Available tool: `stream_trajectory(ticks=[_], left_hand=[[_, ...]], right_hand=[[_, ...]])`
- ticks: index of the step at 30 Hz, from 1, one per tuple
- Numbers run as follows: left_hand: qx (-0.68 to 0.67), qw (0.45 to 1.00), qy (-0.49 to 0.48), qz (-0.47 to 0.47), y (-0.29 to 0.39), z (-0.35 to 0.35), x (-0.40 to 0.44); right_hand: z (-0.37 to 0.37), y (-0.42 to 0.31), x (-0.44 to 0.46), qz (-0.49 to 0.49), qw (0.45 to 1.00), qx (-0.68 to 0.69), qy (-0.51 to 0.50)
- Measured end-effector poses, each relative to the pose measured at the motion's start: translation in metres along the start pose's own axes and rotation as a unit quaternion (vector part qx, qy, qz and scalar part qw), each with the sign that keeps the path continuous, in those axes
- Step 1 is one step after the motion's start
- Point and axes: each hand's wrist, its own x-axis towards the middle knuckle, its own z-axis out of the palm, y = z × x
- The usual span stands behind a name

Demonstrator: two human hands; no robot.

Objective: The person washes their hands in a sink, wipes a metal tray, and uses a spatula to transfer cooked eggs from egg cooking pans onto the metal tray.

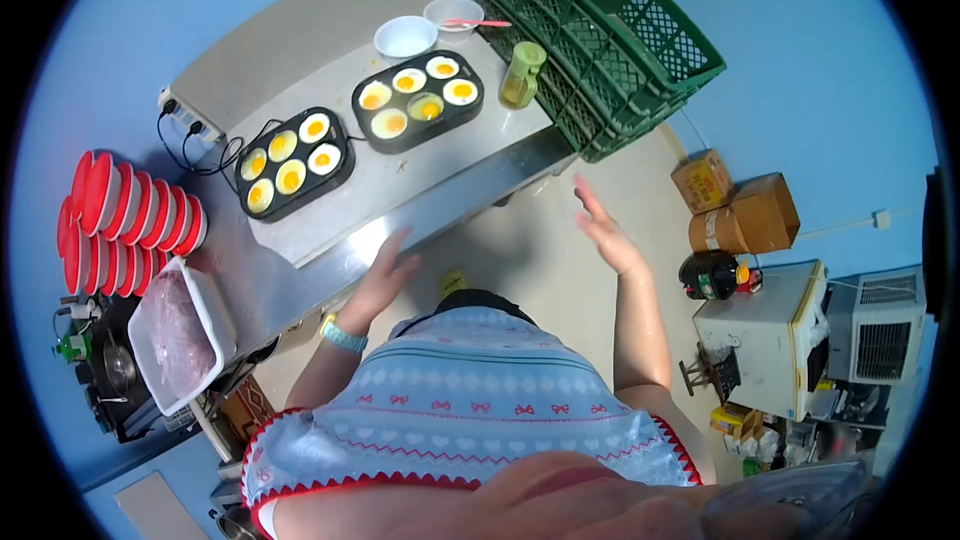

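My left hand (383,280) hovers near the counter's front edge, its fingers apart and nothing in it. On the other side, my right hand (606,228) is raised over the floor, fingers spread, also holding nothing. Two black egg pans stand on the metal counter (375,240). The left pan (290,162) has eggs in its round wells, and so does the right pan (417,101), where one egg looks less set. Beside the right pan is an oil bottle (522,75) with a green top. Behind that pan sit a white bowl (405,37) and a clear bowl (453,16) with a pink utensil.
Green crates (600,60) stand at the counter's right end. Stacked red-lidded containers (125,220) and a white tub (180,335) with a wrapped pink mass are at the left. Cardboard boxes (765,213) and a white appliance (757,340) are on the right. A power strip (188,118) has cables.
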Motion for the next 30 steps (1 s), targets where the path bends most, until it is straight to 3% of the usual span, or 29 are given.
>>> stream_trajectory(ticks=[1, 3, 4, 6, 7, 9, 11, 13, 15, 21, 23, 24, 28, 29, 30], left_hand=[[-0.107, 0.994, 0.019, -0.005, 0.015, 0.006, 0.027], [-0.231, 0.971, 0.051, 0.016, 0.042, 0.014, 0.099], [-0.246, 0.966, 0.070, 0.038, 0.053, 0.016, 0.146], [-0.315, 0.945, 0.088, 0.029, 0.108, 0.018, 0.222], [-0.364, 0.927, 0.090, 0.000, 0.148, 0.013, 0.256], [-0.320, 0.938, 0.084, 0.107, 0.179, 0.010, 0.343], [-0.323, 0.932, 0.129, 0.104, 0.198, 0.015, 0.428], [-0.364, 0.914, 0.177, -0.011, 0.231, 0.016, 0.475], [-0.375, 0.907, 0.190, -0.023, 0.240, 0.016, 0.510], [-0.417, 0.861, 0.293, -0.011, 0.228, 0.025, 0.569], [-0.489, 0.834, 0.253, 0.030, 0.230, 0.024, 0.562], [-0.456, 0.852, 0.256, 0.004, 0.230, 0.020, 0.555], [-0.537, 0.814, 0.222, 0.024, 0.275, 0.012, 0.476], [-0.472, 0.863, 0.179, 0.025, 0.266, 0.001, 0.456], [-0.508, 0.833, 0.218, 0.035, 0.260, 0.000, 0.437]], right_hand=[[-0.005, 0.001, 0.010, -0.058, 0.998, -0.009, -0.015], [-0.024, -0.010, 0.010, 0.037, 0.984, -0.112, -0.134], [-0.034, -0.015, 0.014, 0.030, 0.985, -0.112, -0.130], [-0.053, -0.023, 0.005, 0.153, 0.981, 0.090, -0.072], [-0.064, -0.019, 0.004, 0.149, 0.982, 0.091, -0.075], [-0.089, -0.007, -0.002, 0.189, 0.972, 0.142, 0.012], [-0.109, -0.003, 0.000, 0.213, 0.964, 0.160, 0.024], [-0.132, 0.007, 0.006, 0.232, 0.957, 0.171, 0.032], [-0.151, 0.019, 0.021, 0.218, 0.961, 0.169, 0.001], [-0.202, 0.051, 0.076, 0.211, 0.960, 0.144, -0.116], [-0.208, 0.054, 0.093, 0.222, 0.951, 0.106, -0.189], [-0.208, 0.053, 0.103, 0.222, 0.947, 0.104, -0.206], [-0.198, 0.045, 0.136, 0.213, 0.910, 0.124, -0.334], [-0.192, 0.045, 0.145, 0.209, 0.893, 0.143, -0.372], [-0.184, 0.045, 0.153, 0.206, 0.884, 0.139, -0.396]])
